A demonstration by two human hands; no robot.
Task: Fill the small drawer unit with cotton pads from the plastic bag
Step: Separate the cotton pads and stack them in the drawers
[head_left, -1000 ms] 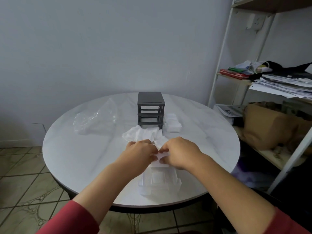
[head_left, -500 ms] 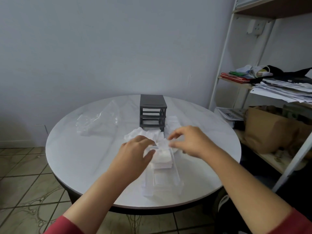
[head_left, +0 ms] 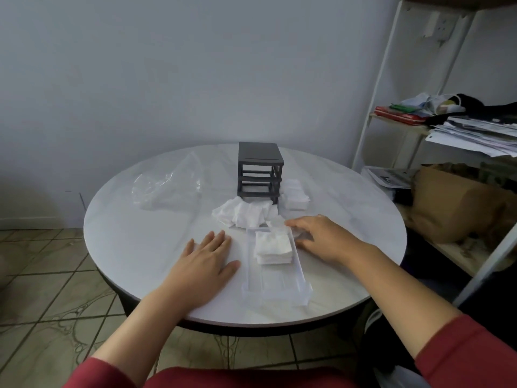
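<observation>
A dark grey drawer unit (head_left: 260, 170) stands at the back of the round table with its slots empty. A clear plastic drawer (head_left: 275, 278) lies near the front edge, with a stack of white cotton pads (head_left: 273, 245) in its far half. Loose cotton pads (head_left: 243, 214) are heaped in front of the unit, and another filled clear drawer (head_left: 294, 198) sits to the unit's right. The crumpled clear plastic bag (head_left: 167, 189) lies at the back left. My left hand (head_left: 205, 266) rests flat on the table, left of the drawer. My right hand (head_left: 321, 239) touches the drawer's right wall with loosely spread fingers.
The white round table (head_left: 145, 233) ends just below the drawer. A white metal shelf (head_left: 375, 107) with papers (head_left: 475, 133), clothes and a brown paper bag (head_left: 453, 205) stands close on the right. Tiled floor lies to the left.
Both hands have let go of the pads, which now sit stacked in the clear drawer. My left hand moved left and flattened on the table; my right hand moved to the drawer's right side.
</observation>
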